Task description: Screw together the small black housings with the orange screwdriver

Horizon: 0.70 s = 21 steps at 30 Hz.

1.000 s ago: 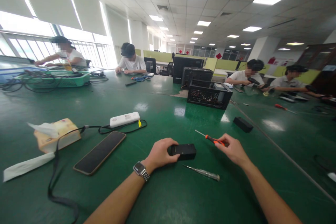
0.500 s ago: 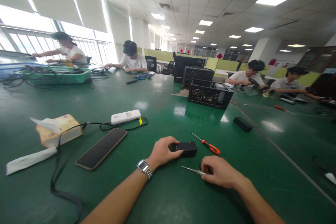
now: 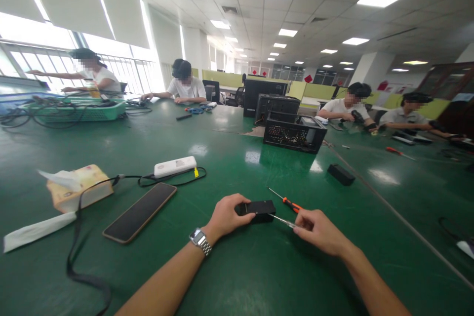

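My left hand (image 3: 228,217), with a metal watch on its wrist, is closed on the left end of a small black box (image 3: 261,210) on the table. In my right hand (image 3: 317,231) is a thin screwdriver (image 3: 284,220) with a clear handle, pinched between fingers and thumb. Its shaft points left, and the tip is at the box's right front edge; whether it touches cannot be made out. Just beyond my right hand lies an orange and black screwdriver (image 3: 291,203), its handle end partly hidden by the fingers.
Left on the green table (image 3: 207,276) lie a phone (image 3: 140,212), a tissue pack (image 3: 79,190) and a white power bank (image 3: 175,166) with a black cable. A second black block (image 3: 341,174) sits to the right. An opened computer case (image 3: 292,133) stands ahead. Several people work farther off.
My right hand has moved up and right, bringing the clear-handled screwdriver's tip from the bare table to the box's edge. My left hand keeps its hold on the box.
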Motion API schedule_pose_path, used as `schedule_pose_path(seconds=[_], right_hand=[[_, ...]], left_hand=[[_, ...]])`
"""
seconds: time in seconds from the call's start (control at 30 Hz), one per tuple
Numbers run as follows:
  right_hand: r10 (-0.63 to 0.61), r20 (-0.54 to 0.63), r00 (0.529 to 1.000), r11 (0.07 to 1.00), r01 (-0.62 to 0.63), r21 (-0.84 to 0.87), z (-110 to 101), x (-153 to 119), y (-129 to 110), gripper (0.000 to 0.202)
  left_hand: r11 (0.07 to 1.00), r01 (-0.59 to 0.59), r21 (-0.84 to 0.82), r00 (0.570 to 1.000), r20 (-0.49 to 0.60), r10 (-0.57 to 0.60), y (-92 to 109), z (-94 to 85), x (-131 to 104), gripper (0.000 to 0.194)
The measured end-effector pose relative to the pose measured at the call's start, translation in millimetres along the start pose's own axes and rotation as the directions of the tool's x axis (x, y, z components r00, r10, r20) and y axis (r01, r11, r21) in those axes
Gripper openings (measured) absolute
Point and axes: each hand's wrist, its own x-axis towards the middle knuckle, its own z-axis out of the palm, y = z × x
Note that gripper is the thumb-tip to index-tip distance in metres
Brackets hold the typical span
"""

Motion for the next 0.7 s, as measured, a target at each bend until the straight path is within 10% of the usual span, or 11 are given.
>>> schedule_pose_path(seconds=[0.2,0.5,0.7], right_hand=[[-0.032,-0.097,0.995,0.988,0.017,-0.154,11.1,6.0,-14.0,0.021],[-0.042,-0.349,0.936,0.85,-0.15,-0.505,85.6,16.8,-63.2,0.017],[0.092,-0.338,0.937,0.952,-0.182,-0.247,91.7,16.6,-52.2,0.016]], left_hand=[[1.0,0.001,-0.014,1.0,-0.001,-0.001,1.2,1.3,-0.7,0.028],[0.998,0.014,-0.056,1.0,-0.012,-0.014,6.7,7.0,-2.3,0.029],[0.999,0.017,-0.03,1.0,-0.023,-0.018,11.3,4.3,-5.6,0.032]])
